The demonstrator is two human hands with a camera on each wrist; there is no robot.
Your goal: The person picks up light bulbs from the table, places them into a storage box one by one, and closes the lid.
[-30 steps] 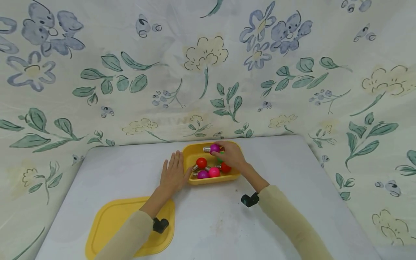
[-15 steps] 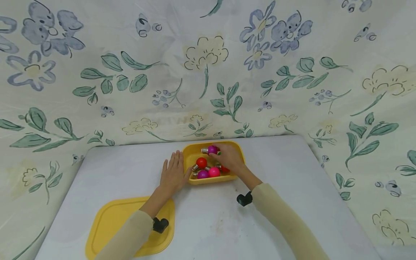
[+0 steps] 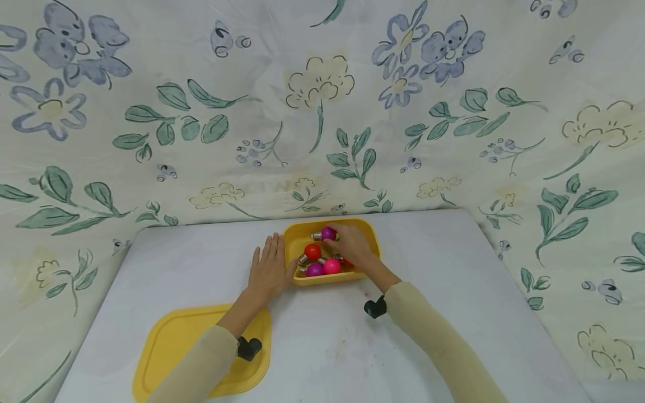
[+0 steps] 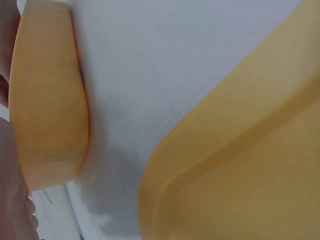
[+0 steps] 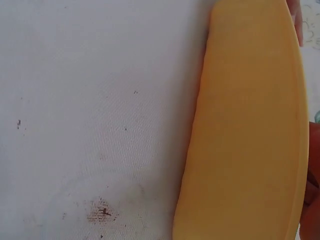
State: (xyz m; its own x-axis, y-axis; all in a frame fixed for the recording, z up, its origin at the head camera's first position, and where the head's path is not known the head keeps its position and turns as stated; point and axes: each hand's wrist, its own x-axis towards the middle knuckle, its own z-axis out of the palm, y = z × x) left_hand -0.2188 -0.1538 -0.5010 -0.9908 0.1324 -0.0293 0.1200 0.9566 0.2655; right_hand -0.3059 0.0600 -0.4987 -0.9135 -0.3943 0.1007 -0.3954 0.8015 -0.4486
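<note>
A yellow plastic container [image 3: 373,240] stands at the far side of the table, with several small coloured light bulbs inside. My right hand [image 3: 351,244] reaches into it and holds a purple bulb [image 3: 328,234] by its round end, the metal base pointing left. Below in the container lie a red bulb [image 3: 312,252], a pink bulb [image 3: 332,266] and another purple bulb [image 3: 314,271]; one more red bulb is partly hidden under the right hand. My left hand [image 3: 268,271] rests against the container's left side, fingers straight. Both wrist views mainly show the container's outer wall [image 4: 50,100].
A flat yellow lid [image 3: 173,341] lies on the white table [image 3: 428,252] at the front left, partly under the left forearm. Behind the table hangs a flower-patterned cloth [image 3: 322,112]. Small dark stains [image 5: 102,212] mark the tabletop in front of the container.
My right hand has shifted slightly left and lower in the container with the purple bulb, and a green bulb seen earlier is now mostly covered. The left hand stays in place.
</note>
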